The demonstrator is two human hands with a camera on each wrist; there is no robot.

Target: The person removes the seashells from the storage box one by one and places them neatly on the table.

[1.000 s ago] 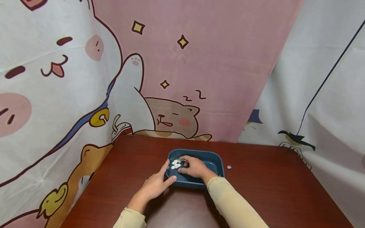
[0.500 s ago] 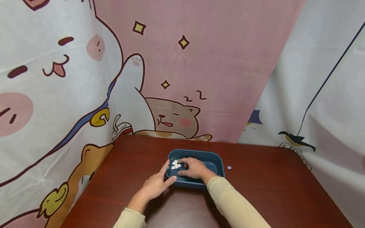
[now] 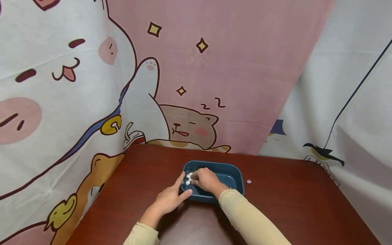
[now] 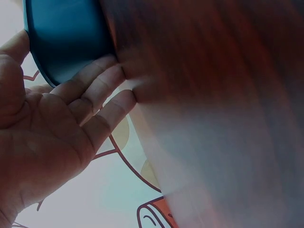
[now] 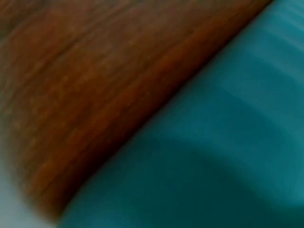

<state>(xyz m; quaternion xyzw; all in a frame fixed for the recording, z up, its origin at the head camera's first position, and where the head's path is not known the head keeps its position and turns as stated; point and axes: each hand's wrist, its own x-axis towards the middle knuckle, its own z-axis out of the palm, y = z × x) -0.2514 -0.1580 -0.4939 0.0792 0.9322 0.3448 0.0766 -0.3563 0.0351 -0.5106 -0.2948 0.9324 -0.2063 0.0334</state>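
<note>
A blue rectangular tray (image 3: pixel 228 180) sits on the table, holding several small, rounded white pieces (image 3: pixel 188 182) at its left end. My left hand (image 3: pixel 167 200) lies against that end, fingers extended and thumb apart along the near side. The left wrist view shows this hand (image 4: pixel 52 114) with fairly straight fingers beside the tray (image 4: pixel 66 38). Inside the tray, my right hand (image 3: pixel 206 180) bends its fingers down and pinches at a white piece, mostly covered by the fingertips. The right wrist view is blurred and shows only the tray's side (image 5: pixel 213 142) and wood, no fingers.
A small, pale purplish piece (image 3: pixel 249 181) lies on the brown wooden table (image 3: pixel 284 204), right of the tray. Behind and left of the table hangs a cartoon-printed cloth (image 3: pixel 245 68), reaching down to the table's edge.
My right fingers and thumb have drawn closer together and moved left onto the white pieces. My left hand keeps its place at the tray. The head view has shifted slightly.
</note>
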